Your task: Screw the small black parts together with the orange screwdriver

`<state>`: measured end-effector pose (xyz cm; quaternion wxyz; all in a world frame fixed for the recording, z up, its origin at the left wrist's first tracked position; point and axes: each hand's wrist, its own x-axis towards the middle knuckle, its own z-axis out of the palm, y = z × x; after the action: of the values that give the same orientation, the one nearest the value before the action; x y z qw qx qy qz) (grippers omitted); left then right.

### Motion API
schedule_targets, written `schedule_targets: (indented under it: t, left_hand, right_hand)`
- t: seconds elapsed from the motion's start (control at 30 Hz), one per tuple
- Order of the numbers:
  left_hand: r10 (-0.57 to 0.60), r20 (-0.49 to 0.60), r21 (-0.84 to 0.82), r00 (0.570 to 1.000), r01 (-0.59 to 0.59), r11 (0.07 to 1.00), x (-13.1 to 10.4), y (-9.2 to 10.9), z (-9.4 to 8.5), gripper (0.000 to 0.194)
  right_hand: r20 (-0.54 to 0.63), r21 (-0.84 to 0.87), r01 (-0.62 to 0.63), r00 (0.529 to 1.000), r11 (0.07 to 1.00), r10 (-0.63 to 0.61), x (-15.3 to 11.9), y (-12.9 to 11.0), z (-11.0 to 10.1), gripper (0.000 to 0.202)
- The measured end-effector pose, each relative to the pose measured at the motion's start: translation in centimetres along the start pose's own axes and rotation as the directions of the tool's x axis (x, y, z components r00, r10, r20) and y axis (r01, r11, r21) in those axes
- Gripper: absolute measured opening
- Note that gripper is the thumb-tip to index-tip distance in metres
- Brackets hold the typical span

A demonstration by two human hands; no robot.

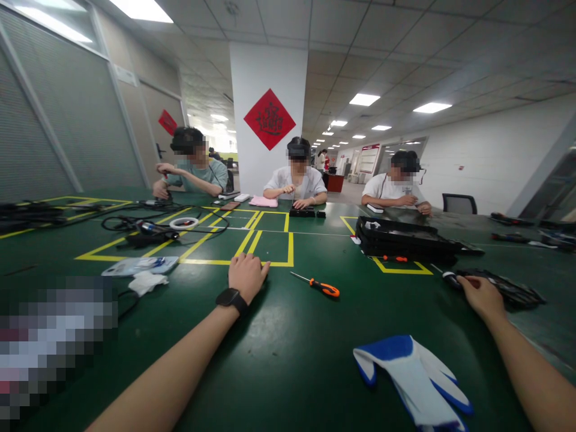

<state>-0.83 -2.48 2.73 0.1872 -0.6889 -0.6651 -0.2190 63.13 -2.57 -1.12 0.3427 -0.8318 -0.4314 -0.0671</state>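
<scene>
My left hand (246, 277), with a black watch (231, 300) on its wrist, lies palm down on the green table (288, 354). Its fingers are stretched forward near a yellow tape line, and nothing shows in them. To its right lies an orange and black screwdriver (324, 287), apart from both hands. Farther right, my right hand (485, 298) grips the handle of another screwdriver (450, 278), dark and white, with its thin shaft pointing away to the left. Beside that hand are dark flat parts (513, 290). A blue and white glove (416, 375) rests between my forearms.
Stacked black trays (396, 238) stand at the right, an orange tool (396, 259) before them. Cables (121, 223), a white tape roll (183, 223), a plastic bag (130, 266) and a tissue (147, 282) lie left. Three people sit across the table, hands busy.
</scene>
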Motion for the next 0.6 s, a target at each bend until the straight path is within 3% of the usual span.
schedule_targets:
  t: [0.17, 0.33, 0.47, 0.6]
  left_hand:
    - [0.086, 0.092, -0.057, 0.992, -0.081, 0.995, -0.4, 0.8, -0.1, 0.034]
    - [0.132, 0.132, -0.131, 0.983, -0.114, 0.985, -0.4, 0.5, 0.4, 0.034]
    - [0.138, 0.16, -0.257, 0.977, -0.094, 0.962, -0.2, 0.1, 1.1, 0.038]
    - [0.133, 0.207, -0.377, 0.969, -0.047, 0.925, 0.3, -0.2, 1.8, 0.029]
  right_hand:
    - [-0.093, -0.003, 0.029, 0.995, 1.0, -0.029, 0.3, 0.4, 0.5, 0.046]
    - [-0.11, 0.007, 0.059, 0.992, 0.998, -0.058, 0.2, 0.4, 0.4, 0.046]
    - [-0.121, 0.046, 0.057, 0.991, 0.997, -0.051, -0.1, 0.0, 0.1, 0.042]
    - [-0.131, 0.093, 0.034, 0.991, 0.995, -0.022, -0.3, -0.4, -0.2, 0.036]
